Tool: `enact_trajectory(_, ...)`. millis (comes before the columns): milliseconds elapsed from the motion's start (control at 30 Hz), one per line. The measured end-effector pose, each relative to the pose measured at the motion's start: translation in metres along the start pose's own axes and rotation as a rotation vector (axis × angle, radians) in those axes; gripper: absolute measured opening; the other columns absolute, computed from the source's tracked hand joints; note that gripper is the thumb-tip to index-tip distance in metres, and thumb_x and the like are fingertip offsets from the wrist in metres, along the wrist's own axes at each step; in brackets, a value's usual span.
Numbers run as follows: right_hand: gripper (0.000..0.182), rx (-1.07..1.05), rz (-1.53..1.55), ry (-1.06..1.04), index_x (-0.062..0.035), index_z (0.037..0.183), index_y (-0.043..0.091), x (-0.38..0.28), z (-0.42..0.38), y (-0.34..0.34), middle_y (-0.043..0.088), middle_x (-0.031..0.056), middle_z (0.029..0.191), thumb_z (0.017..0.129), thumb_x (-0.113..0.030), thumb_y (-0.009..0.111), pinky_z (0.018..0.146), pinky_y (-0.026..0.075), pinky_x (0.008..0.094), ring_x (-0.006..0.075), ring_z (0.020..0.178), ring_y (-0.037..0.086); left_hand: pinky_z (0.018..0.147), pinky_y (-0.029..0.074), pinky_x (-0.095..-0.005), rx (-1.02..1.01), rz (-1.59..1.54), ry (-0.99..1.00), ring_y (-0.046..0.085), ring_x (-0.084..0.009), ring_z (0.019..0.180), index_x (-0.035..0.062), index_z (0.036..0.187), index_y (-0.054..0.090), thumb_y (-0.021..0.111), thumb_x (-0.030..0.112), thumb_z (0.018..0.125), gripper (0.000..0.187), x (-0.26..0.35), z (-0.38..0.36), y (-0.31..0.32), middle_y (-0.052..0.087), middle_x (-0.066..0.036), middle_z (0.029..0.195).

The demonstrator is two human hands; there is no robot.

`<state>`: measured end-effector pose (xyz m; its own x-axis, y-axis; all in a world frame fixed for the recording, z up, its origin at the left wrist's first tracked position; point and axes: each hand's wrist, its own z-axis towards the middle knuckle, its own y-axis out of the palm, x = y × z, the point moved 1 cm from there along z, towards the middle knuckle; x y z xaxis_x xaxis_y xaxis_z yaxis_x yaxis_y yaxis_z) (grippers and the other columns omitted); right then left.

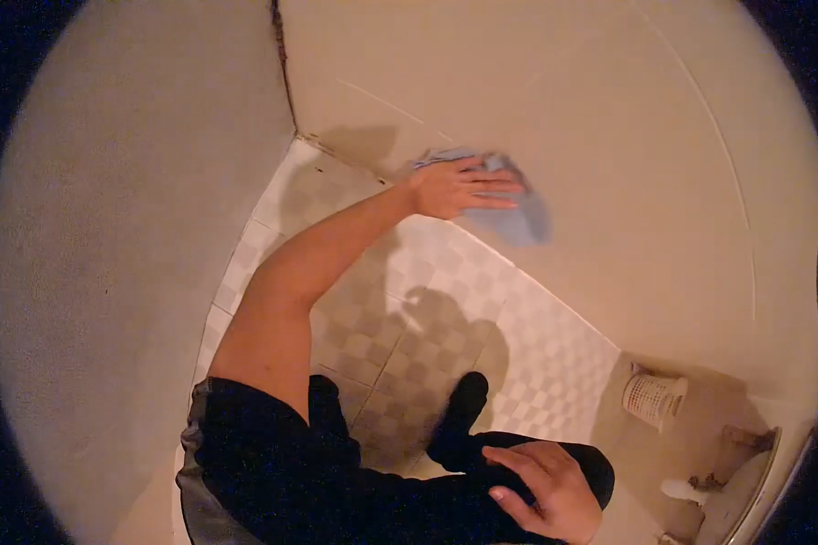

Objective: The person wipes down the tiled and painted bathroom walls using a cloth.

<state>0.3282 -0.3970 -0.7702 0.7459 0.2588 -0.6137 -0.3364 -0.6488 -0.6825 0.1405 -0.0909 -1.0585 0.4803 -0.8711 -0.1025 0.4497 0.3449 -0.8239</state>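
A light blue cloth [529, 218] lies against the lower part of the beige wall [591, 163]. My left hand [468, 189] presses it there, the palm and outstretched fingers over the cloth and some of it bunched above the knuckles. The free end of the cloth hangs out past my fingertips and looks blurred. My right hand [547, 490] rests near my knee [600, 468] at the lower right, thumb and fingers apart, holding nothing.
White checked floor tiles [545, 363] run below the wall, with shadows across them. A grey wall [136, 227] rises at the left, meeting the beige one in a dark-stained corner. At the lower right stand a white printed tub [653, 398] and a curved, pale fixture [745, 486].
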Motion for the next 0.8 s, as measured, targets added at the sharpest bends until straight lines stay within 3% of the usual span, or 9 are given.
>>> enact_trajectory(67, 0.039, 0.008, -0.023, 0.063, -0.0033, 0.129, 0.058, 0.000, -0.009, 0.002, 0.062, 0.0201, 0.120, 0.093, -0.017, 0.062, 0.094, 0.046, 0.0466, 0.0395, 0.109, 0.058, 0.113, 0.032, -0.0408, -0.154, -0.107, 0.089, 0.022, -0.0157, 0.149, 0.0280, 0.153, 0.032, 0.062, 0.010, 0.069, 0.091, -0.004, -0.028, 0.019, 0.020, 0.004, 0.164)
enact_trajectory(133, 0.039, 0.026, 0.001, 0.118, -0.0034, 0.130, 0.057, 0.006, -0.018, 0.004, 0.062, 0.0200, 0.121, 0.093, -0.017, 0.062, 0.096, 0.045, 0.0465, 0.0387, 0.111, 0.058, 0.110, 0.033, -0.0360, -0.062, -0.022, 0.082, 0.029, -0.0133, 0.146, 0.0262, 0.151, 0.037, 0.061, 0.008, 0.070, 0.087, -0.010, -0.059, 0.037, 0.029, 0.005, 0.161)
enact_trajectory(200, 0.040, 0.044, 0.023, 0.171, -0.0036, 0.130, 0.057, 0.011, -0.023, 0.006, 0.062, 0.0199, 0.121, 0.093, -0.018, 0.061, 0.097, 0.044, 0.0463, 0.0380, 0.112, 0.058, 0.109, 0.035, -0.0354, -0.128, -0.039, 0.039, 0.034, -0.0121, 0.143, 0.0263, 0.150, 0.039, 0.060, 0.007, 0.070, 0.085, -0.016, -0.072, 0.029, 0.034, 0.005, 0.158)
enact_trajectory(233, 0.041, 0.068, 0.019, 0.171, -0.0046, 0.129, 0.058, 0.014, -0.024, 0.008, 0.065, 0.0161, 0.112, 0.091, -0.019, 0.064, 0.092, 0.047, 0.0434, 0.0348, 0.105, 0.061, 0.108, 0.036, -0.0348, -0.195, -0.041, -0.011, 0.039, -0.0108, 0.140, 0.0264, 0.148, 0.041, 0.059, 0.006, 0.071, 0.082, -0.020, -0.071, 0.025, 0.039, 0.005, 0.155)
enact_trajectory(333, 0.043, 0.084, 0.015, 0.197, -0.0059, 0.126, 0.059, 0.023, -0.025, 0.008, 0.068, 0.0121, 0.103, 0.086, -0.019, 0.069, 0.087, 0.050, 0.0402, 0.0315, 0.097, 0.064, 0.106, 0.038, -0.0350, -0.164, 0.077, -0.073, 0.045, -0.0104, 0.135, 0.0262, 0.146, 0.045, 0.058, 0.005, 0.074, 0.076, -0.018, -0.063, 0.011, 0.044, 0.005, 0.151)
enact_trajectory(467, 0.044, 0.075, 0.019, 0.226, -0.0062, 0.126, 0.059, 0.033, -0.027, 0.010, 0.068, 0.0124, 0.103, 0.084, -0.018, 0.070, 0.087, 0.050, 0.0399, 0.0318, 0.097, 0.064, 0.106, 0.038, -0.0347, -0.063, 0.039, -0.057, 0.045, -0.0127, 0.136, 0.0262, 0.144, 0.048, 0.059, 0.006, 0.073, 0.075, 0.005, -0.021, 0.004, 0.042, 0.004, 0.153)
enact_trajectory(600, 0.045, 0.044, 0.045, 0.230, -0.0058, 0.126, 0.059, 0.031, -0.025, 0.010, 0.068, 0.0122, 0.104, 0.084, -0.018, 0.070, 0.088, 0.050, 0.0395, 0.0317, 0.097, 0.064, 0.119, 0.027, -0.0397, -0.061, -0.304, 0.137, 0.035, -0.0180, 0.144, 0.0228, 0.143, 0.049, 0.060, 0.007, 0.074, 0.071, 0.026, -0.001, 0.038, 0.034, 0.000, 0.158)
enact_trajectory(700, 0.045, 0.080, 0.061, 0.201, -0.0056, 0.127, 0.059, 0.031, -0.031, 0.011, 0.068, 0.0117, 0.104, 0.085, -0.018, 0.070, 0.088, 0.050, 0.0392, 0.0314, 0.097, 0.064, 0.123, 0.021, -0.0413, -0.157, -0.508, 0.302, 0.030, -0.0207, 0.146, 0.0190, 0.141, 0.050, 0.058, 0.007, 0.078, 0.065, 0.028, -0.024, 0.090, 0.031, -0.004, 0.159)
enact_trajectory(800, 0.046, 0.094, 0.050, 0.232, -0.0053, 0.127, 0.059, 0.033, -0.044, 0.016, 0.068, 0.0115, 0.104, 0.084, -0.018, 0.070, 0.088, 0.050, 0.0391, 0.0311, 0.098, 0.064, 0.123, 0.021, -0.0408, -0.423, -0.324, 0.266, 0.025, -0.0214, 0.149, 0.0161, 0.141, 0.049, 0.060, 0.008, 0.076, 0.066, 0.017, -0.069, 0.106, 0.026, -0.005, 0.161)
